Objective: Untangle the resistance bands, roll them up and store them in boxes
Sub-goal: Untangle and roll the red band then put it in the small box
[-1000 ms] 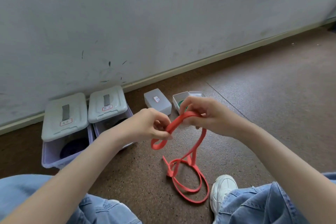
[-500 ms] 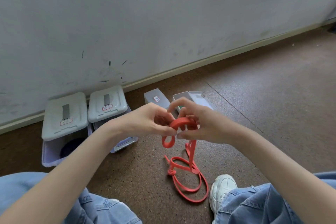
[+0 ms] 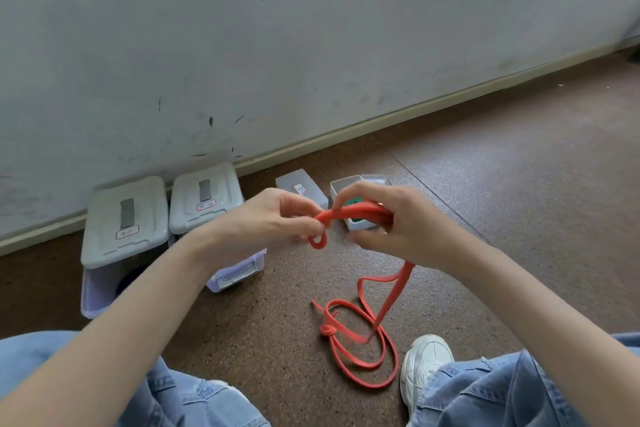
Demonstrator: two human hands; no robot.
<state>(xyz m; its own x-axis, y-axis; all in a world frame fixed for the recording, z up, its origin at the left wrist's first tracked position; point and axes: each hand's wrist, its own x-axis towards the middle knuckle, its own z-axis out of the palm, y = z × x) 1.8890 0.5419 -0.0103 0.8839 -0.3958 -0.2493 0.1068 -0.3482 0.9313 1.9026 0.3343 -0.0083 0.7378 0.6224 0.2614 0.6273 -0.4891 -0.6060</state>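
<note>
While pinching the flat, rubbery red band (image 3: 353,213) between left hand (image 3: 273,218) and right hand (image 3: 398,222), now stretched wider apart; knotted tail looped on speckled brown floor (image 3: 502,184).

Floor (image 3: 502,184): brown speckled surface with a faint seam line, meeting a scuffed pale wall at a light skirting strip.

On it, along the wall: two lidded plastic bins side by side, left bin (image 3: 126,218) and right bin (image 3: 207,199), each with a grey strip and a red-edged label on the lid. Right of them a small closed box (image 3: 301,188), then a small open box (image 3: 356,184) with something green inside.

Nearer: lower part of a red band (image 3: 363,340) lying in loops, a knot at its left side. A white shoe (image 3: 427,357) rests just beside the loops.
</note>
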